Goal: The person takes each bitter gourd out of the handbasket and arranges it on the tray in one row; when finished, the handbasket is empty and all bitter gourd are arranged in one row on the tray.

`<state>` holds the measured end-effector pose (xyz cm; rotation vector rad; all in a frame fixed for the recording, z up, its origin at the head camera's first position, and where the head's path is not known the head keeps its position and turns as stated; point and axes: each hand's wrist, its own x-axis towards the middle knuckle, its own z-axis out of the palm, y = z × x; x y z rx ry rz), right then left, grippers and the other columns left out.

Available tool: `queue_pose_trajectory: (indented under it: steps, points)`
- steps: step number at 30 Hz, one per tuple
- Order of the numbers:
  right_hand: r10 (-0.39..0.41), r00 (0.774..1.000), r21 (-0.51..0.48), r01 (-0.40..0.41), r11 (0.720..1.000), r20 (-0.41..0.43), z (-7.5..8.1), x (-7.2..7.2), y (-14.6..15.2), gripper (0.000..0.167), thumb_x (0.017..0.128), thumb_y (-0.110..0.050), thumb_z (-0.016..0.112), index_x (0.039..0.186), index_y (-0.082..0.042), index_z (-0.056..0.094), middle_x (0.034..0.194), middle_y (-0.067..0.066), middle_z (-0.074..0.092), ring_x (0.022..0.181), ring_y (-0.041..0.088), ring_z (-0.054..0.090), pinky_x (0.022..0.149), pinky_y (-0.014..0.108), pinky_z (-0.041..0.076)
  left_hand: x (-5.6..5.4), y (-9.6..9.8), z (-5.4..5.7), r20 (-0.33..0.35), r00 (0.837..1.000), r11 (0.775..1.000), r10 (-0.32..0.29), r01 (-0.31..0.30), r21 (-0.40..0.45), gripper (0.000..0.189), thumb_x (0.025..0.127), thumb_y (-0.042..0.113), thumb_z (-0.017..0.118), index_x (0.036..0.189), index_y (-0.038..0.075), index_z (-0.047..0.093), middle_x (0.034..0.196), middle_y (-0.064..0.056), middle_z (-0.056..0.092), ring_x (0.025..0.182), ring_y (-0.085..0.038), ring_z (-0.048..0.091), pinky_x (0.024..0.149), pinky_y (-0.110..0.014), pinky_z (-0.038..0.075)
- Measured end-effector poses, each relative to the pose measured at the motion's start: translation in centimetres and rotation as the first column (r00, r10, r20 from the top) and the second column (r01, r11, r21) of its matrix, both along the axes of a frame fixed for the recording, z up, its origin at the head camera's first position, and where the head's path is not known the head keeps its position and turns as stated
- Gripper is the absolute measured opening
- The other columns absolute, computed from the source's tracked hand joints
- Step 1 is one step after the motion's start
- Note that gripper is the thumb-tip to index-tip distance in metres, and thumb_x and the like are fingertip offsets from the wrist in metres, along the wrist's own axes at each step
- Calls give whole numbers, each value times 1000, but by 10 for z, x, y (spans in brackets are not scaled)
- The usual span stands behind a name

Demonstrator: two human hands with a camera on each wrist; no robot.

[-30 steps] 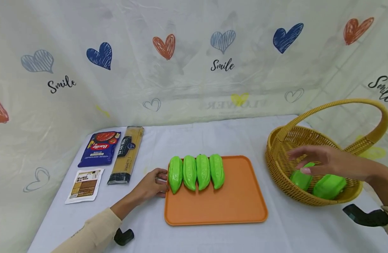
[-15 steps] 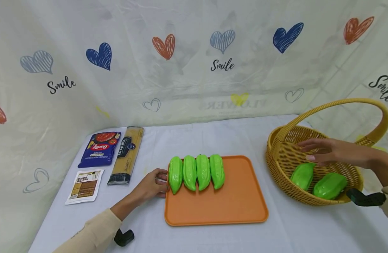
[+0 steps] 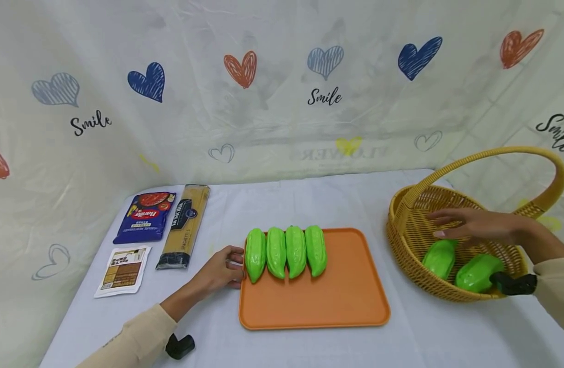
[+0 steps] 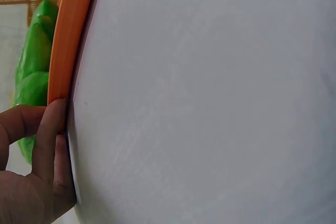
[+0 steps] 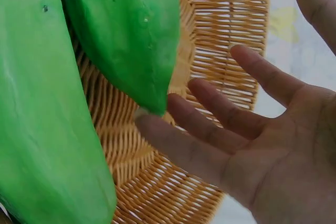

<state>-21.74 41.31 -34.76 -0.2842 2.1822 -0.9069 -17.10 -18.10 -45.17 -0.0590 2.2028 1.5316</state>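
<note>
Several glossy green toy fruits [image 3: 276,253], long, ridged and tapering to a point, lie side by side on the orange tray [image 3: 337,291]. At the tray's left edge my left hand [image 3: 222,268] holds the rim; in the left wrist view its fingers [image 4: 48,140] lie against the orange wall. Over the wicker basket [image 3: 403,250], my right hand [image 3: 475,227] hovers palm down with spread, relaxed fingers and nothing in them. Two more green fruits [image 3: 478,273] lie inside the basket. In the right wrist view, one fingertip is right at the pointed end of a green fruit [image 5: 126,30].
At the left of the white-covered table [image 3: 300,199] lie a blue Barilla pouch [image 3: 145,217], a spaghetti packet [image 3: 182,225] and a white-and-brown sachet [image 3: 122,271]. The basket's tall handle [image 3: 502,151] arches above the right hand. A patterned cloth [image 3: 282,117] hangs behind.
My right hand pulls back slightly to the right, then shifts back left and lower over the basket, still holding nothing. The left hand, tray and fruits stay put.
</note>
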Motion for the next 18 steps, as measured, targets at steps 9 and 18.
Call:
queue_pose_trajectory:
  steps: [9, 18]
  points:
    - [-2, 999, -38, 0, 999, -35, -10, -7, -14, 71, 103, -25, 54, 157, 4, 18, 156, 39, 19, 137, 53, 39, 94, 55, 56, 0, 1, -1, -10, 1000, 1000, 8, -8, 8, 61, 82, -3, 68, 139, 2, 48, 121, -14, 54, 99, -22, 62, 71, -36, 64]
    - [-26, 994, -86, 17, 996, -106, -20, -9, -19, 67, 101, -22, 59, 154, 3, 27, 154, 36, 29, 125, 17, 56, 92, 38, 59, 0, 1, -1, -15, 1000, 1000, 1, -1, 4, 61, 82, -3, 69, 139, 2, 48, 121, -14, 54, 99, -22, 62, 70, -35, 64]
